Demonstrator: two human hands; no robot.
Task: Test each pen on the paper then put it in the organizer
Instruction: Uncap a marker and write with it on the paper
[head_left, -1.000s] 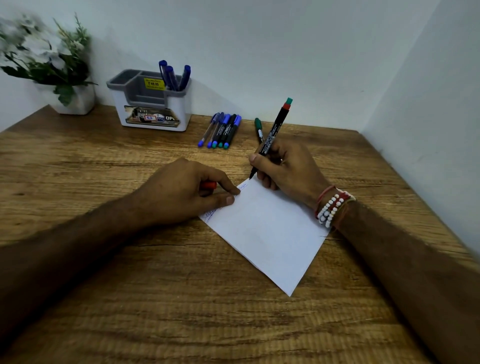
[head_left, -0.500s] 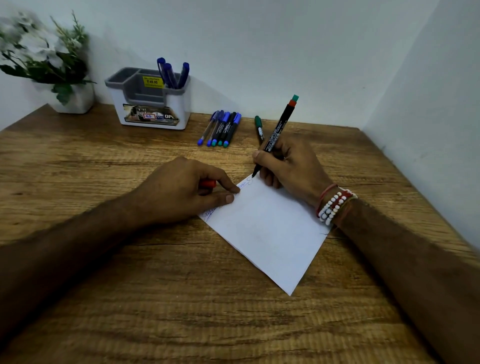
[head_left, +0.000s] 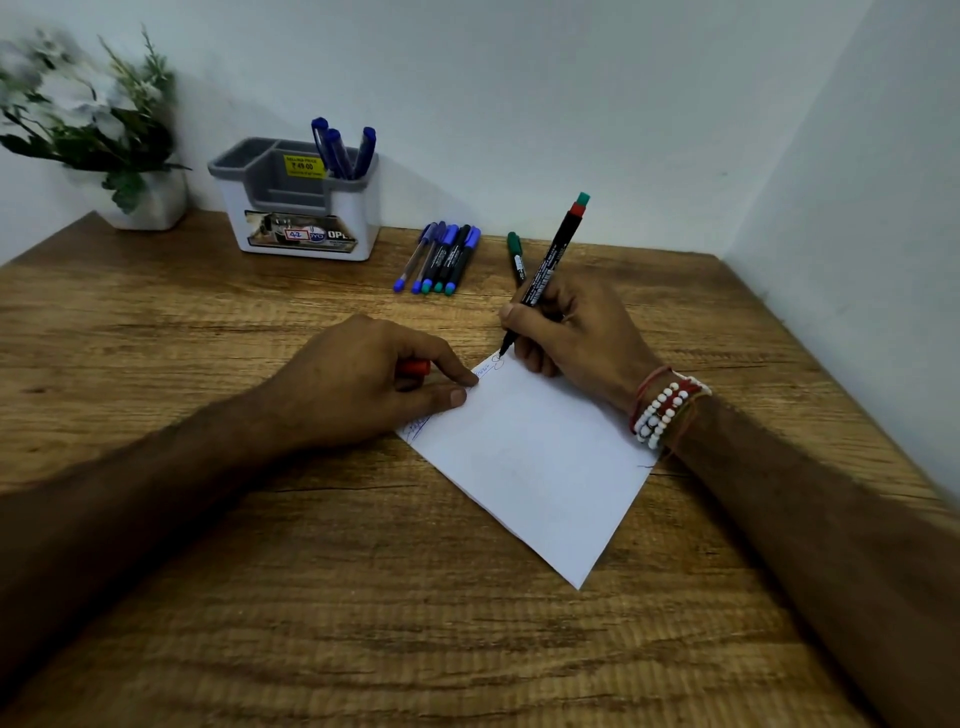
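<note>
We note the right hand (head_left: 576, 332) gripping a black pen (head_left: 553, 260) between thumb and curled fingers. The barrel tilts up and away from us, and its far end shows a red band under a green tip. The nib touches the far corner of the paper (head_left: 530, 457), where small ink scribbles sit. The white sheet lies turned at an angle on the wooden table (head_left: 260, 597), with more blue marks near its left corner. The left hand (head_left: 363, 384) rests on the sheet's left edge with its fingers curled round a red cap (head_left: 415, 368), and its thumb and forefinger tip press on the paper. Beaded bracelets (head_left: 665, 410) circle the right wrist. Against the wall stands the organizer (head_left: 301, 208), white with grey compartments, and three blue pens (head_left: 340, 150) stand upright in its right rear compartment. To its right, a row of pens (head_left: 441, 257) lies side by side on the table, touching one another. A green pen (head_left: 516, 254) lies alone, just beside the right hand. A potted plant (head_left: 150, 202) sits blurred in the far left corner.
</note>
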